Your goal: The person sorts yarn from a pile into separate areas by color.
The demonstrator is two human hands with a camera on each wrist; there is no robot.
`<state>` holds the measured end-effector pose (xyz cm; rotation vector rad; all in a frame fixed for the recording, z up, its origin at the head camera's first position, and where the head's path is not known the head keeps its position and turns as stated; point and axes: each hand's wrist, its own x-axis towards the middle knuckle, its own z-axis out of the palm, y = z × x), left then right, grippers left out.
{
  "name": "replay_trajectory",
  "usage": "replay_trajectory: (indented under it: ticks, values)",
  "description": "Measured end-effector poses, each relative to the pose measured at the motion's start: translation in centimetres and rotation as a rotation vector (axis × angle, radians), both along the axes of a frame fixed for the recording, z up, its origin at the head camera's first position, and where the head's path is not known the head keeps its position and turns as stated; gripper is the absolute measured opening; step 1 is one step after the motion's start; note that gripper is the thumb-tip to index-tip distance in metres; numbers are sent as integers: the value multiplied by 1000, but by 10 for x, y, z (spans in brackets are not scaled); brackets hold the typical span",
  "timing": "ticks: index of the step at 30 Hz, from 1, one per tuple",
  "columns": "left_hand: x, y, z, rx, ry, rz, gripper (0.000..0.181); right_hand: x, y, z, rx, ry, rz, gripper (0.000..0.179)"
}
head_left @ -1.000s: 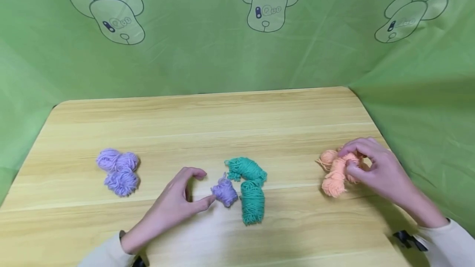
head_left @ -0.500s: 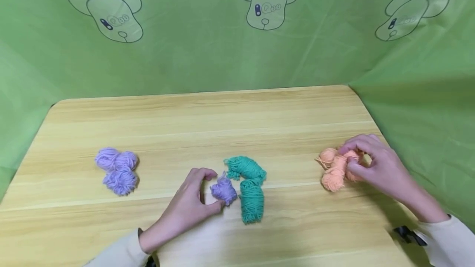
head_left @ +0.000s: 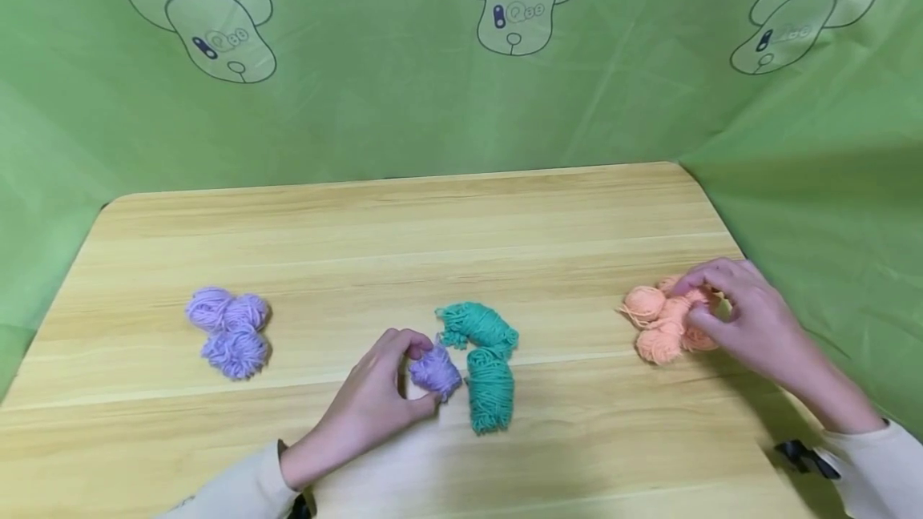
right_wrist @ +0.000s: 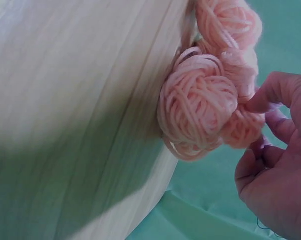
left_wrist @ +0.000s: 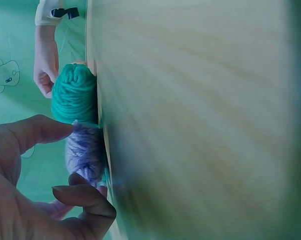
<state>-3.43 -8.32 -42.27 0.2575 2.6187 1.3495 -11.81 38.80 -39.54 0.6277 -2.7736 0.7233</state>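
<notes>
The purple ball (head_left: 435, 371) sits on the table (head_left: 360, 247), near its middle and toward the person; take it as the clock's centre, with twelve at the far edge. The left hand (head_left: 371, 399) reaches in from between eight and nine, curved round the ball with the thumb on the near side and the fingers on the far side; how firmly they press, one cannot tell. Just beside the ball lie two green rolls (head_left: 491, 395), touching each other, one between one and two o'clock, the other between three and four. Well apart, just short of three o'clock, is a clump of orange balls (head_left: 659, 343), and there the right hand (head_left: 757, 327) pinches one between thumb and fingers, as the right wrist view shows. A purple trio (head_left: 234, 351) rests bunched just past nine. Pale sleeves (head_left: 876, 459) cover both forearms. Beyond the table hangs a green cloth (head_left: 389, 102) printed with mouse heads (head_left: 515, 34) near eleven, just past twelve and near two o'clock.
</notes>
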Motion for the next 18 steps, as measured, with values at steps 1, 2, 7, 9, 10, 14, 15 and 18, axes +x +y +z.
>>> replay_trajectory:
  ticks: [1, 2, 7, 9, 10, 14, 15, 18]
  values:
    - [0, 0, 0, 1, 6, -7, 59, 0, 1, 0, 7, 3, 0, 42]
    - [0, 1, 0, 2, 11, -15, 60, 0, 1, -1, 11, 5, 1, 41]
    - [-1, 3, -1, -12, 31, -46, 62, 1, 2, -1, 20, -5, -3, 37]
    - [-1, 4, 0, -24, 29, -46, 60, 2, 3, -2, 21, -9, -5, 37]
    - [-2, 4, 0, -29, 27, -47, 59, 2, 3, -2, 25, -11, -7, 37]
    - [-3, 5, 1, -48, 26, -57, 57, 2, 2, -2, 16, -19, -9, 40]
    - [-3, 5, 1, -52, 27, -61, 57, 2, 1, -2, 10, -23, -10, 40]
    - [-4, 4, 2, -64, 28, -62, 57, 2, 0, -3, -8, -29, -2, 43]
